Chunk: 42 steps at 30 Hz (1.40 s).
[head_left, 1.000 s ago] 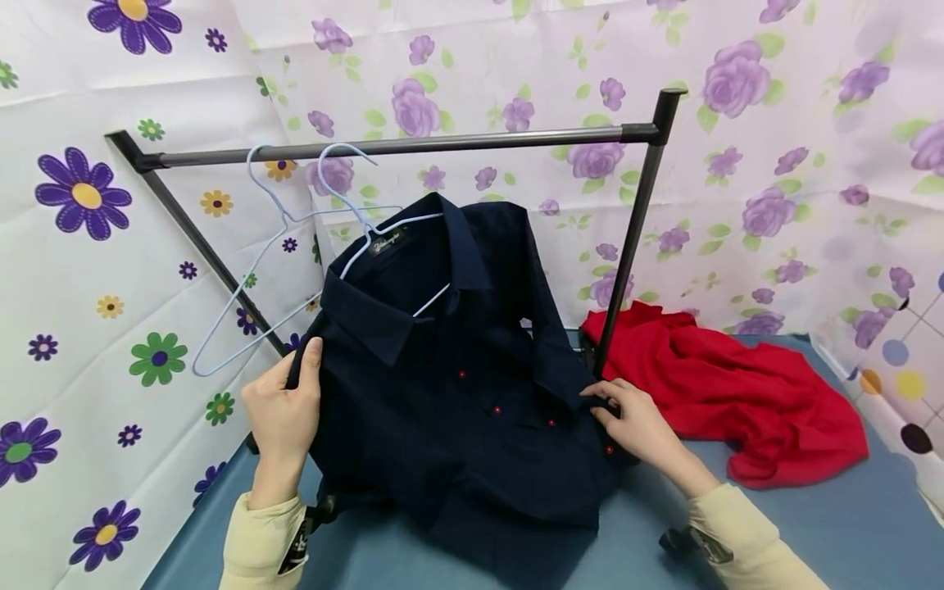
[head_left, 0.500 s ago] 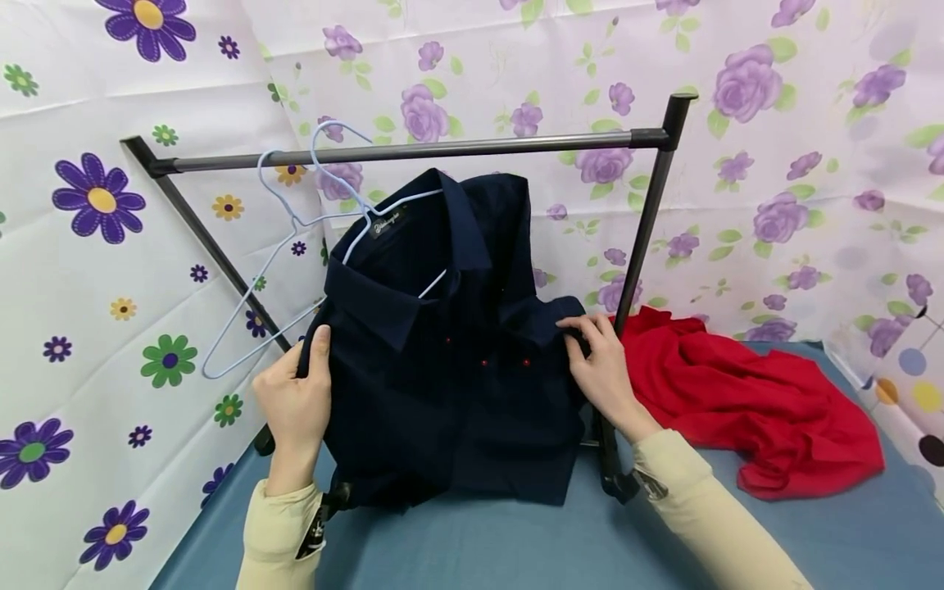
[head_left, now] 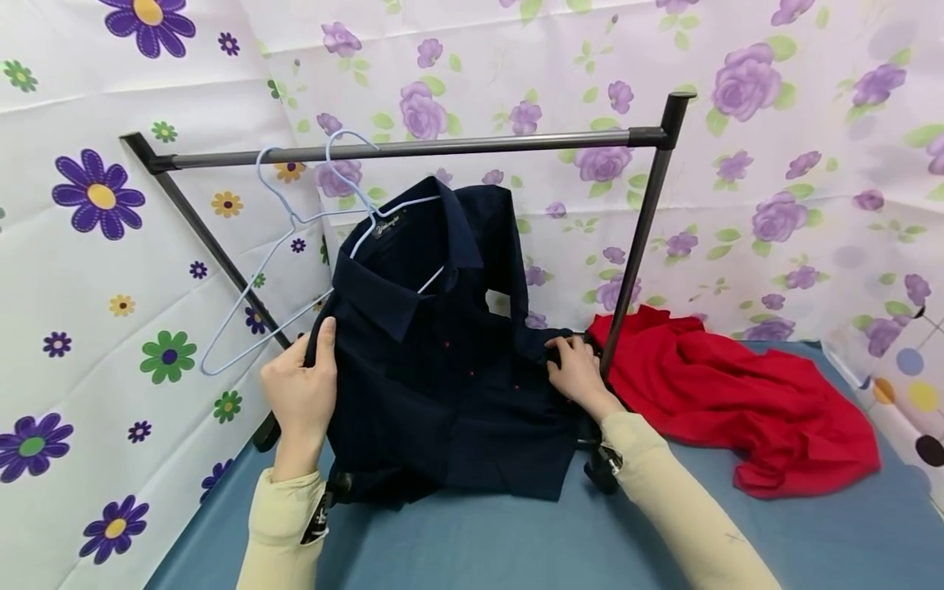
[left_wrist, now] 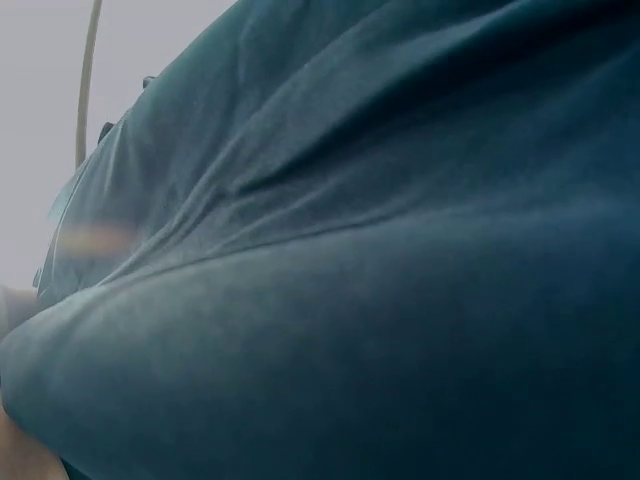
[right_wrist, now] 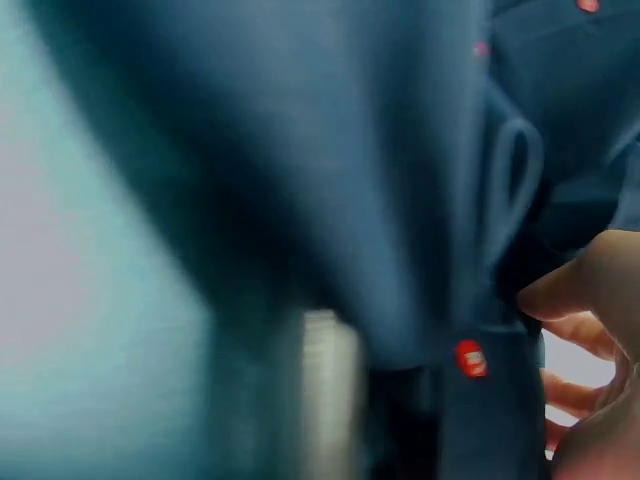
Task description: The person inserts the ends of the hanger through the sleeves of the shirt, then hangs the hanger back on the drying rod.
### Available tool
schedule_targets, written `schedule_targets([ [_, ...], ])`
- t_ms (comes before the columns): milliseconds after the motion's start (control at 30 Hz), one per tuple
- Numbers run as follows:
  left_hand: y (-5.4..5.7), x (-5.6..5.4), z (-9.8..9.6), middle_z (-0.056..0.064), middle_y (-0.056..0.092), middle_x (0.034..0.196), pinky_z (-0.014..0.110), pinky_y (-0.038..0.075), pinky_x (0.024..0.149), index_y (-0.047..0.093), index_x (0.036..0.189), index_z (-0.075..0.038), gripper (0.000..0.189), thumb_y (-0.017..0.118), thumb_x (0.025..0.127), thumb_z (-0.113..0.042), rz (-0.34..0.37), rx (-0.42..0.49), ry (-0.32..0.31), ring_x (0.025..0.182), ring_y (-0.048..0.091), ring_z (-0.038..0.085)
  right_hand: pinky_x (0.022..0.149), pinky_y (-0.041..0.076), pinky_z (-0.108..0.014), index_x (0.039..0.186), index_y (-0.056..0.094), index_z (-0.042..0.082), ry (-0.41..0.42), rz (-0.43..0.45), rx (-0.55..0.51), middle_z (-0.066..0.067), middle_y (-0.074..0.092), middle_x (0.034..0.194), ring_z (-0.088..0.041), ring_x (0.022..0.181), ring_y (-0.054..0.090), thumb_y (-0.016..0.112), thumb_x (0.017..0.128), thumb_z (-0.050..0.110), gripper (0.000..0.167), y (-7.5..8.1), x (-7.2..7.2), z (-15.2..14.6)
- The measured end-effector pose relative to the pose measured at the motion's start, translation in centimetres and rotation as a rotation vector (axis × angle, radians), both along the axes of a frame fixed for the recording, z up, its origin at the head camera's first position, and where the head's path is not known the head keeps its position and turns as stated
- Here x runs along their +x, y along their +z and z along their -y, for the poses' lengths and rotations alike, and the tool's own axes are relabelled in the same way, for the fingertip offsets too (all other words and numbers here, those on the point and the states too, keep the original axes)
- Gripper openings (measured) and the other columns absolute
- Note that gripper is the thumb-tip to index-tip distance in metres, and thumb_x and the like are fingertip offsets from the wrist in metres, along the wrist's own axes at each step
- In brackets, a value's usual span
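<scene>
A navy shirt (head_left: 413,401) with a collar and red buttons sits on a light-blue wire hanger (head_left: 343,176), whose hook overlaps the rack's bar in the head view. My left hand (head_left: 304,385) grips the shirt's left shoulder edge, thumb in front. At the shirt's right side, my right hand (head_left: 578,375) pinches the dark cloth near the sleeve's lower end. In the right wrist view its thumb and fingers (right_wrist: 590,285) are bent at the buttoned edge, beside a red button (right_wrist: 471,358). Shirt cloth (left_wrist: 330,280) fills most of the left wrist view, hiding the left fingertips.
A black metal rack (head_left: 472,144) stands on the blue-covered table (head_left: 472,541). A bare light-blue hanger (head_left: 247,288) hangs at its left. Red cloth (head_left: 745,401) lies crumpled to the right, partly behind the rack's right post. Flowered sheets (head_left: 782,164) line the back and left.
My right hand has risen, then shifted left and slightly down with the cloth, and the sleeve has straightened. The hanger's hook rose, then came back down at the bar. My left hand keeps its grip.
</scene>
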<state>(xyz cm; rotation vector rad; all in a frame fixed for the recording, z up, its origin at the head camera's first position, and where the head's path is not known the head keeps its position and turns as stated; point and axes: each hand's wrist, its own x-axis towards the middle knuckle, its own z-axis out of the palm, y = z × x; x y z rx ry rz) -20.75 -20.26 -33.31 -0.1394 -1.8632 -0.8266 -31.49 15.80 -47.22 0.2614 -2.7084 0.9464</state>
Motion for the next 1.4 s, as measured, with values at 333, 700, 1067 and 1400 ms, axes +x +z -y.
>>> schedule_targets([
  [333, 0.7, -0.4, 0.2, -0.002, 0.025, 0.044, 0.023, 0.013, 0.041, 0.036, 0.049, -0.014, 0.061, 0.067, 0.099, -0.03, -0.012, -0.008, 0.005, 0.038, 0.018, 0.009, 0.105, 0.027, -0.065, 0.143, 0.052, 0.006, 0.053, 0.037, 0.052, -0.027, 0.051, 0.137, -0.048, 0.126, 0.044, 0.062, 0.097, 0.014, 0.048, -1.2, 0.7, 0.0],
  [700, 1.8, -1.0, 0.3, -0.001, 0.028, 0.044, 0.025, 0.015, 0.042, 0.04, 0.049, -0.013, 0.061, 0.064, 0.1, -0.036, 0.025, 0.006, 0.0, 0.04, 0.022, 0.012, 0.109, 0.024, -0.066, 0.147, 0.048, 0.006, 0.078, 0.103, 0.007, -0.028, 0.047, 0.142, -0.048, 0.13, 0.04, 0.062, 0.099, 0.017, 0.052, -1.4, 0.7, 0.1],
  [1067, 1.2, -1.7, 1.4, 0.0, 0.029, 0.045, 0.026, 0.016, 0.043, 0.038, 0.049, -0.012, 0.063, 0.063, 0.101, -0.039, 0.097, 0.01, 0.015, 0.041, 0.024, 0.012, 0.111, 0.023, -0.066, 0.148, 0.047, 0.004, 0.125, 0.076, -0.047, -0.029, 0.046, 0.144, -0.051, 0.134, 0.039, 0.062, 0.098, 0.013, 0.053, -2.4, 1.8, -0.3],
  [1400, 0.2, -2.1, 2.7, 0.001, 0.031, 0.046, 0.027, 0.018, 0.045, 0.04, 0.049, -0.012, 0.062, 0.062, 0.101, -0.037, 0.119, 0.01, 0.056, 0.045, 0.028, 0.013, 0.115, 0.018, -0.064, 0.149, 0.047, 0.005, 0.143, 0.064, -0.053, -0.026, 0.046, 0.146, -0.048, 0.138, 0.036, 0.063, 0.098, 0.013, 0.054, -3.2, 2.0, -0.2],
])
